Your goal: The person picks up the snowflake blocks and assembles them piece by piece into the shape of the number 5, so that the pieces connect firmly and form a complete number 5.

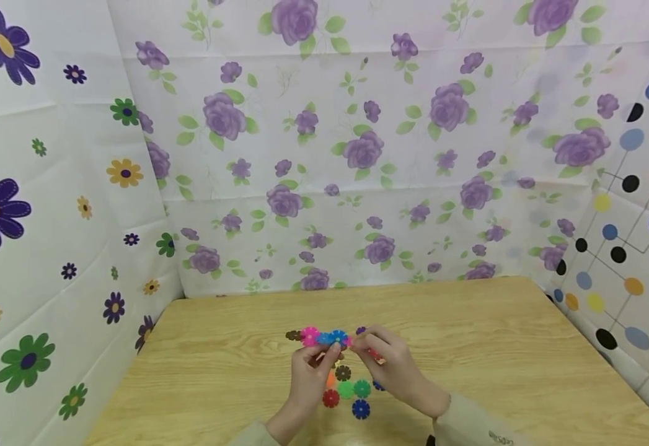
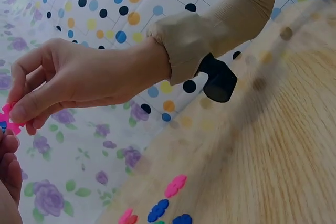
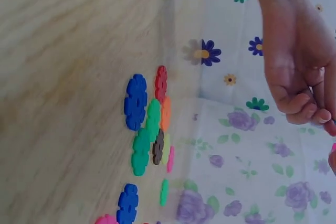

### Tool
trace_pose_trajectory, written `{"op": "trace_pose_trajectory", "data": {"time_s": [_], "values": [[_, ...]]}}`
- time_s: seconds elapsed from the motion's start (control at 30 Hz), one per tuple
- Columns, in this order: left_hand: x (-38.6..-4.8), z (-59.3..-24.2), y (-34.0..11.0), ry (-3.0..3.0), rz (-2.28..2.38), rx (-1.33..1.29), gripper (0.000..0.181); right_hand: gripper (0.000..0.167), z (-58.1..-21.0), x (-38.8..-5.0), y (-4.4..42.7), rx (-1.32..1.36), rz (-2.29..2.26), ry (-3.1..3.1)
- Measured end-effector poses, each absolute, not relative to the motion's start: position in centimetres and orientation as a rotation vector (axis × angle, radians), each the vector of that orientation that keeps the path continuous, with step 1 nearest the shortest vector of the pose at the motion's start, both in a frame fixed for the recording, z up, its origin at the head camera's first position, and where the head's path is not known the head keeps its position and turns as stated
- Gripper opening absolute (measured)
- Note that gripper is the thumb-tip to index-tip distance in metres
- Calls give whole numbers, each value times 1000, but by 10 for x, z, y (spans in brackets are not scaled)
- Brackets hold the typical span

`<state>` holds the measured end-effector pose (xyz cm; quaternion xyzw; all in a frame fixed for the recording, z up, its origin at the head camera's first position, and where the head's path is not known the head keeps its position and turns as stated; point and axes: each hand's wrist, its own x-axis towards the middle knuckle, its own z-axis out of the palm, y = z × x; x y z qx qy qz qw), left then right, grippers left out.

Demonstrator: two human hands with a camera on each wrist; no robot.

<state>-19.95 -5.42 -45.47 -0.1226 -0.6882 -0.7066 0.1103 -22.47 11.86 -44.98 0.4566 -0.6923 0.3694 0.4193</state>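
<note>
My left hand (image 1: 307, 375) pinches a blue snowflake disc (image 1: 338, 337) of a short chain of plastic snowflake discs above the table. From there the chain runs left through a light blue disc (image 1: 324, 338) and a pink disc (image 1: 310, 336) to a brown disc (image 1: 293, 335). At its right end, my right hand (image 1: 395, 368) pinches another pink disc (image 2: 7, 120) between thumb and fingers, against the blue one. The left wrist view shows both hands meeting there, the left hand (image 2: 9, 174) cut by the frame edge. How deeply these two discs interlock is hidden.
Loose discs lie on the wooden table (image 1: 218, 384) below the hands: a red disc (image 1: 331, 398), a light green disc (image 1: 346, 389), a green disc (image 1: 362, 388), a blue disc (image 1: 361, 409), a brown disc (image 1: 343, 373) and several more. Patterned cloths (image 1: 324, 241) surround the table.
</note>
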Motion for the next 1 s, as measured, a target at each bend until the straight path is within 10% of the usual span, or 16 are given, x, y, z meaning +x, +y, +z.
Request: {"op": "trace_pose_trajectory", "data": {"time_s": [0.2,1.0], "values": [[-206,-464,-58,-2076,-2055,-315,21,31,-457,-224,124,1077,1285,-1940],[-213,-482,-53,-2315,-2023,-282,26,46,-443,-231,137,425,2506,-2388]]}}
